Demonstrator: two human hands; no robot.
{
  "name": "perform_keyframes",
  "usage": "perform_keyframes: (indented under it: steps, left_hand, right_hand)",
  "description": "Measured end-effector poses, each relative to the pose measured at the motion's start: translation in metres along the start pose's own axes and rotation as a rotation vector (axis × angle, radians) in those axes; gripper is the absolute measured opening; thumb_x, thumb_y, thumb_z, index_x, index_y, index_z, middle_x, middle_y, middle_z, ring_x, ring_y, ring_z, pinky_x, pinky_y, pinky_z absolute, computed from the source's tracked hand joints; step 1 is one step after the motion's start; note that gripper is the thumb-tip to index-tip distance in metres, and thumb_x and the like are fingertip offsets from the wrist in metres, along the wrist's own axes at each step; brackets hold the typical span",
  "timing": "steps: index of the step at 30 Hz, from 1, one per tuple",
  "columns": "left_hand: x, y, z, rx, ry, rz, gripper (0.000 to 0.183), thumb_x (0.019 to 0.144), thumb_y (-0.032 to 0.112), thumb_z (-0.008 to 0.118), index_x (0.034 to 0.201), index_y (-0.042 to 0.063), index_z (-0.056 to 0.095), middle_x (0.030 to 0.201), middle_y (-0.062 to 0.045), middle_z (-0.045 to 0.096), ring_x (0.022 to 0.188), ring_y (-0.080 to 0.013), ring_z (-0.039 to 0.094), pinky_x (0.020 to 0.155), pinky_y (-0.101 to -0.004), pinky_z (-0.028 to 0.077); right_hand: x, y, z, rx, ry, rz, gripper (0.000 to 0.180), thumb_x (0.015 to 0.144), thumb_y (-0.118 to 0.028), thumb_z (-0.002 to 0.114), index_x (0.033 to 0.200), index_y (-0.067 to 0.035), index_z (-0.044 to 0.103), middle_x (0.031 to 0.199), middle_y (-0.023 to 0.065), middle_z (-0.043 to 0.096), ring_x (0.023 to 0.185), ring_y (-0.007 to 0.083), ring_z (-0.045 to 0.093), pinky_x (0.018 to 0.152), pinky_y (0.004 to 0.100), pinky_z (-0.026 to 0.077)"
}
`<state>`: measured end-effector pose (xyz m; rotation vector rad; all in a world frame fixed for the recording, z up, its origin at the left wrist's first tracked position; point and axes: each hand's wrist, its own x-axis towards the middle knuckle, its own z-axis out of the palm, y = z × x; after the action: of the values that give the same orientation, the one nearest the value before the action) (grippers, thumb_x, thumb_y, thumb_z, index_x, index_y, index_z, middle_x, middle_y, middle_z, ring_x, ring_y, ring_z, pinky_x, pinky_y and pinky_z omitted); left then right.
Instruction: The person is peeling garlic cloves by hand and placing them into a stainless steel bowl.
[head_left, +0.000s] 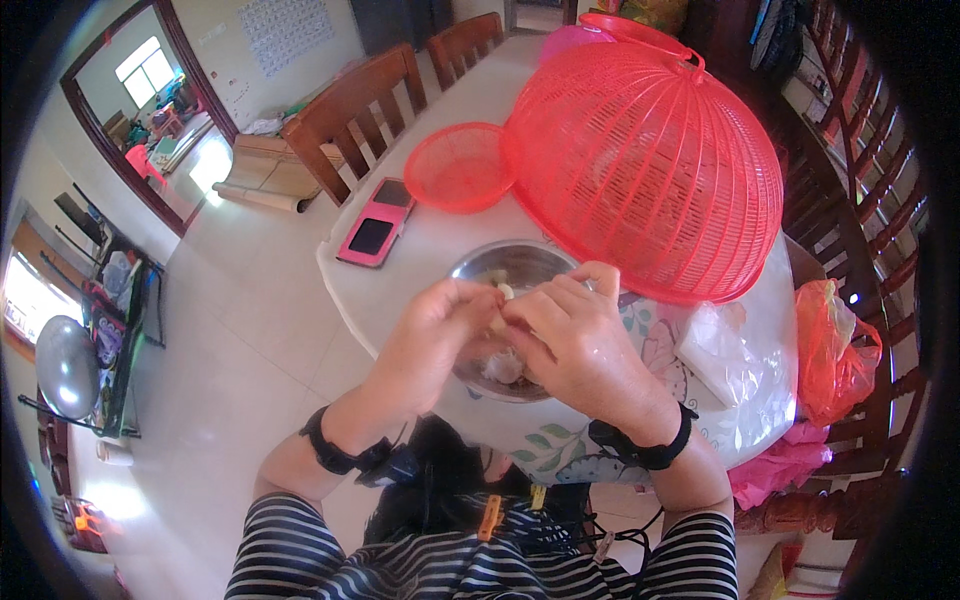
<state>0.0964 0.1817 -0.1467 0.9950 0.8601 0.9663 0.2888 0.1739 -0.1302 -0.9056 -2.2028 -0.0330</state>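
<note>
A stainless steel bowl (480, 259) sits on the table in front of me, and both hands meet over it. My left hand (439, 337) pinches a small pale piece, apparently a garlic clove (498, 324), between thumb and fingers. From the other side my right hand (574, 334) grips the same piece, its fingertips touching those of the left. The fingers hide most of the clove. A whitish garlic bulb (502, 367) lies low in the bowl, below the hands. More pale pieces (504, 285) show near the bowl's far side.
A large red mesh food cover (652, 165) stands behind the bowl, with a red mesh basket (459, 166) beside it. A phone in a pink case (375, 223) lies left. Clear plastic bags (720, 356) rest at right; a red bag (832, 360) hangs by the table's edge.
</note>
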Motion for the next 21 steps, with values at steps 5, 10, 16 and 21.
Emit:
perform_keyframes:
  steps: [5,10,16,21]
  left_hand:
    - [0.002,-0.002,-0.003,0.003,-0.032,-0.006,0.023,0.105,0.02,0.052,0.113,-0.001,0.055,0.107,-0.01,0.066,0.098,-0.0194,0.069,0.088,-0.0341,0.061]
    - [0.0,-0.002,0.0,0.047,-0.085,-0.041,0.021,0.104,0.018,0.053,0.113,-0.001,0.052,0.109,-0.014,0.066,0.098,-0.024,0.07,0.086,-0.0364,0.062]
    - [-0.001,-0.007,0.001,0.001,-0.072,0.002,0.021,0.101,0.013,0.058,0.116,0.0,0.051,0.109,-0.014,0.065,0.098,-0.0233,0.069,0.086,-0.0367,0.062]
    - [-0.002,-0.008,0.005,0.079,-0.064,0.088,0.023,0.1,0.012,0.06,0.118,-0.001,0.051,0.108,-0.012,0.064,0.099,-0.02,0.068,0.084,-0.0367,0.063]
  right_hand:
    - [0.0,0.003,0.003,0.006,0.068,0.042,0.009,0.083,-0.007,0.066,0.092,-0.008,0.064,0.078,0.0055,0.064,0.078,0.0247,0.062,0.09,0.043,0.037]
    - [0.0,0.007,0.001,0.046,0.07,0.095,0.009,0.084,-0.007,0.066,0.093,-0.007,0.065,0.08,0.0064,0.067,0.08,0.0251,0.063,0.09,0.0431,0.037]
    - [-0.002,0.005,-0.001,0.174,0.023,0.284,0.008,0.086,-0.009,0.067,0.092,-0.005,0.069,0.08,0.0087,0.068,0.077,0.0252,0.062,0.091,0.04,0.036]
    - [-0.004,0.004,-0.002,0.231,-0.046,0.406,0.011,0.087,-0.011,0.067,0.094,-0.004,0.07,0.078,0.0081,0.067,0.077,0.0218,0.055,0.093,0.0371,0.035]
